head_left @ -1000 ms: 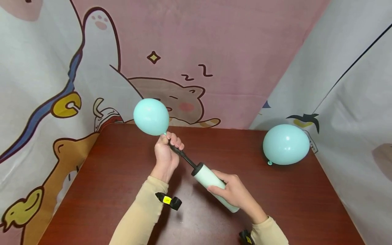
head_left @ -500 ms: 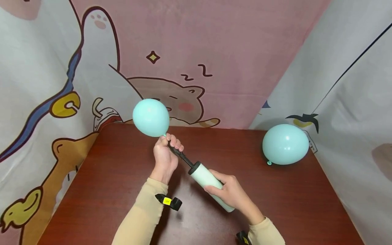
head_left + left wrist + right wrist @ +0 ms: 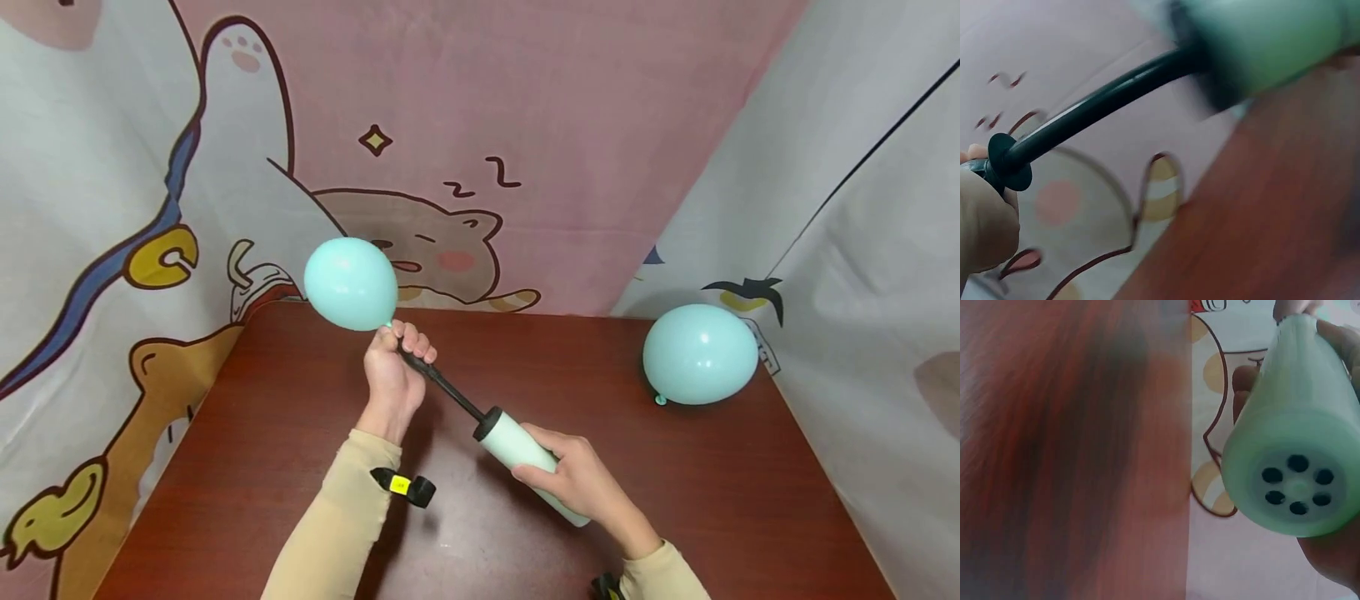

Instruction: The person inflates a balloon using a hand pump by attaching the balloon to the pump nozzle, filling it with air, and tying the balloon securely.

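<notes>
Left of centre, seen against the cartoon-printed cloth backdrop (image 3: pixel 585 150), a pale turquoise, rounded rubber balloon (image 3: pixel 350 284) tilts up and leftward, its neck running down into the left hand (image 3: pixel 393 375). That hand's fingers curl around the upper end of a slim black plastic rod (image 3: pixel 454 395), probably to keep the balloon's mouth seated, though they hide the join. From there the rod slants toward the near right into a smooth mint-green plastic cylinder (image 3: pixel 516 443), sharing one diagonal long axis with it: the rod end points away at the balloon, the six-holed base (image 3: pixel 1298 484) back toward the person. Gripping the cylinder, the right hand (image 3: pixel 581 477) appears to keep it in line with the rod, raised above the reddish-brown wooden bench (image 3: pixel 225 467). Farther right, a larger turquoise oval balloon (image 3: pixel 701 354) rests well apart, lying sideways with its stubby neck toward the near left, seemingly set there to leave working room.
</notes>
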A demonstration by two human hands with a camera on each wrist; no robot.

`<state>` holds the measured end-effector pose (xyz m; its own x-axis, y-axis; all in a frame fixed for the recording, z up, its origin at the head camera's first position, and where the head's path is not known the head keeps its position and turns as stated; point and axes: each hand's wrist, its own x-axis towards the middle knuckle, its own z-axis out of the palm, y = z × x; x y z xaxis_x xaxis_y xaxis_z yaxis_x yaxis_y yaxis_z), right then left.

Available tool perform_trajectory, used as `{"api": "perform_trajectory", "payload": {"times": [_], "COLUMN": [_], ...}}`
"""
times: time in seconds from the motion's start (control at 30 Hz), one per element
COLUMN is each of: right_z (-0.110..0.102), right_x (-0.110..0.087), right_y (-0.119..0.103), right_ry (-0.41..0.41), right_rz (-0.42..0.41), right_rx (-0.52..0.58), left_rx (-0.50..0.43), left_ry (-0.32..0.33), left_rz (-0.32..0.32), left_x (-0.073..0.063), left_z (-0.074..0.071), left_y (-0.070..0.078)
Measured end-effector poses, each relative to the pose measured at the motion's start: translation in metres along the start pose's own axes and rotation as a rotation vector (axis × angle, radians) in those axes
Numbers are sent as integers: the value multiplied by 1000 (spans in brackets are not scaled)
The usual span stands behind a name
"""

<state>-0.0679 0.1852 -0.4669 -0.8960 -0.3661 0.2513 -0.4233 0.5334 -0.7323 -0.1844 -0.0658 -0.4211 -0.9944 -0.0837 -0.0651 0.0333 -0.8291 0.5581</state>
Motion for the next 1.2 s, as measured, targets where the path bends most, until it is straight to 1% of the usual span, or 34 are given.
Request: {"api": "perform_trajectory", "payload": {"times": [0.1,0.2,0.27,0.37,0.43,0.53,0.63,0.73,0.8,0.83,0.9,1.0,1.1,1.2], "right_z": [6,10,12,13,12,8,1,-7,-10,-11,-10,-6,0,5], "right_x": [11,19,20,18,15,7,-4,-13,-15,-15,-14,-8,1,12], "right_y": [-5,-9,-10,-11,-10,-7,-3,1,2,3,3,0,-5,-10], "right_ry": [22,44,50,51,39,12,-14,-15,-12,-11,-11,-5,13,24], "right_rz": [4,17,26,32,37,47,55,45,23,11,-7,-11,9,39], "right_rx": [-7,-6,-5,1,5,2,0,9,12,10,6,-4,-2,13], "left_rx": [24,41,50,62,63,37,8,-11,-18,-24,-24,-4,38,67], "left_ry": [-24,-29,-19,12,33,62,85,95,96,95,90,75,49,18], "left_rz": [-37,-54,-49,-36,-38,-32,13,60,68,62,40,16,-4,-45], "left_x": [-12,-22,-26,-27,-25,-16,-4,6,10,11,10,5,-5,-16], "left_z": [4,7,7,5,5,3,-1,-4,-5,-5,-3,0,5,10], "left_y": [-21,-36,-41,-41,-35,-20,1,18,23,23,19,4,-14,-30]}}
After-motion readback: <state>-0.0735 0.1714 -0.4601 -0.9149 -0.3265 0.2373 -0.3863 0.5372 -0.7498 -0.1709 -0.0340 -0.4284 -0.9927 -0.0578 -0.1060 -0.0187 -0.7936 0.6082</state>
